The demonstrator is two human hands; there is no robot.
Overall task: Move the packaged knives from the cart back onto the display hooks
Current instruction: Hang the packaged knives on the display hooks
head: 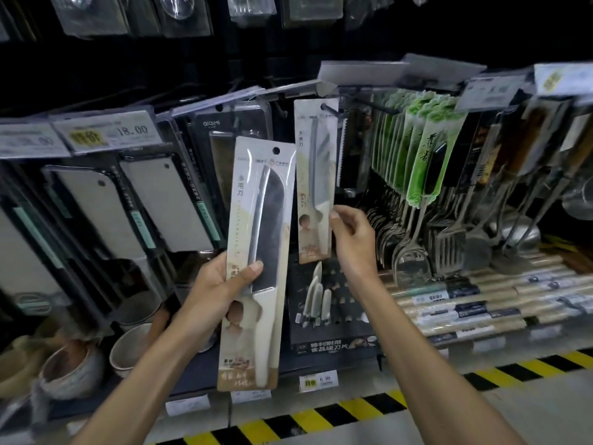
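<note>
My left hand [221,284] grips a long beige packaged knife [260,239] upright in front of the rack, thumb across its front. Its hanging hole at the top is free of any hook. A second, smaller packaged knife [313,175] hangs from a black display hook [330,110]. My right hand [351,242] holds that pack's lower right edge, thumb at the edge and fingers behind it. The cart is out of view.
Boxed cleavers [167,200] hang to the left under price tags [106,131]. Green-carded utensils [423,149] and steel spatulas and ladles [475,239] hang to the right. Bowls [128,348] and a boxed knife set [324,303] sit on the lower shelf. Yellow-black tape [353,409] marks the floor.
</note>
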